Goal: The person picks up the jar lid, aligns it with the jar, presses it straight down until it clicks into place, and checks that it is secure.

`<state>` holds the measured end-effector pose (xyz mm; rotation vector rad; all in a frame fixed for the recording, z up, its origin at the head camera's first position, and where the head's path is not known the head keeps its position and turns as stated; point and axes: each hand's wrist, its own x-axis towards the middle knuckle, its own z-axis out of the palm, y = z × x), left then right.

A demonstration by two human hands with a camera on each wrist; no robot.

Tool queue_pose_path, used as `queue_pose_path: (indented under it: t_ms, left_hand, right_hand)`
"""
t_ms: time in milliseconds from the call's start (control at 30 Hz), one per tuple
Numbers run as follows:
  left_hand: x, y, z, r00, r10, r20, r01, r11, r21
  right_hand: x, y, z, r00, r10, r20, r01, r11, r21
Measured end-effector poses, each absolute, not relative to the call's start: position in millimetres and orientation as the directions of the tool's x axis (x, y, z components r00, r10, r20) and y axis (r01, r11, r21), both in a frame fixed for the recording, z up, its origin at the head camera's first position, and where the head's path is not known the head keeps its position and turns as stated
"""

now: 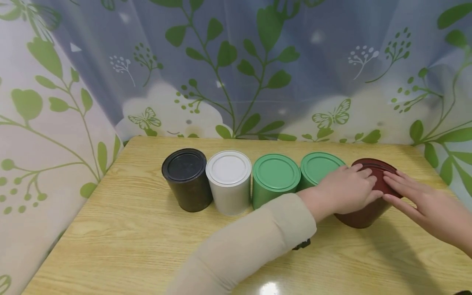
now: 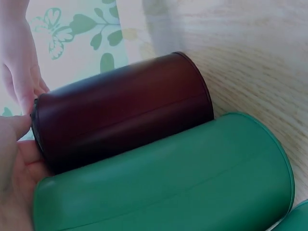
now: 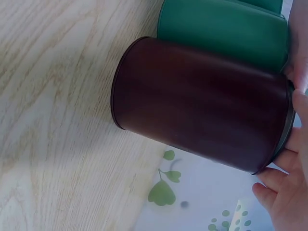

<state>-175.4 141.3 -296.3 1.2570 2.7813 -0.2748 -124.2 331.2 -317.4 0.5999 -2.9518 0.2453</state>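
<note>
At the right end of a row of cans stands a dark red can (image 1: 363,219), its top partly covered by both hands. My left hand (image 1: 344,190) lies over the left side of that top with its fingers spread across it. From the right, my right hand (image 1: 429,205) reaches in with nearly straight fingers touching the rim. In the right wrist view, the dark red can (image 3: 202,103) has fingertips right at its dark-edged top. Close beside it in the left wrist view is a green can (image 2: 168,180).
Leftward in the row stand two green cans, the nearer end one (image 1: 321,166) partly behind my left hand, then a white can (image 1: 228,196) and a black can (image 1: 191,194). All rest on a wooden table (image 1: 121,237). A leaf-patterned curtain (image 1: 236,82) hangs behind.
</note>
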Motion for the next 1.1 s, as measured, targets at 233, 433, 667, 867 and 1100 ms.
queue_pose_path:
  t_ms: [233,433,667,867,1100]
  left_hand:
    - [-177.9,142.5,-294.6,-0.672,0.724,-0.156,0.740,0.657,-0.141]
    - [-178.6,145.7,-291.3,-0.682,0.714,-0.160,0.731,0.666,-0.148]
    - [-181.1,151.4,-291.6,-0.720,0.674,-0.165,0.691,0.718,-0.083]
    - [-181.6,153.7,-298.3,-0.739,0.647,-0.190,0.667,0.741,-0.071]
    - [-178.2,153.8,-301.0,-0.755,0.616,-0.224,0.648,0.755,-0.106]
  right_hand:
    - [-129.2,331.0,-317.6,-0.915,-0.378,0.144,-0.396,0.910,-0.127]
    - [-130.6,334.6,-321.7,-0.882,-0.433,0.185,-0.456,0.883,-0.109]
    - [-134.0,340.8,-322.4,-0.802,-0.555,0.220,-0.579,0.812,-0.065]
    - [-138.3,341.3,-321.9,-0.813,-0.562,0.151,-0.580,0.803,-0.135]
    - [-138.6,344.5,-324.0,-0.840,-0.537,0.074,-0.542,0.824,-0.166]
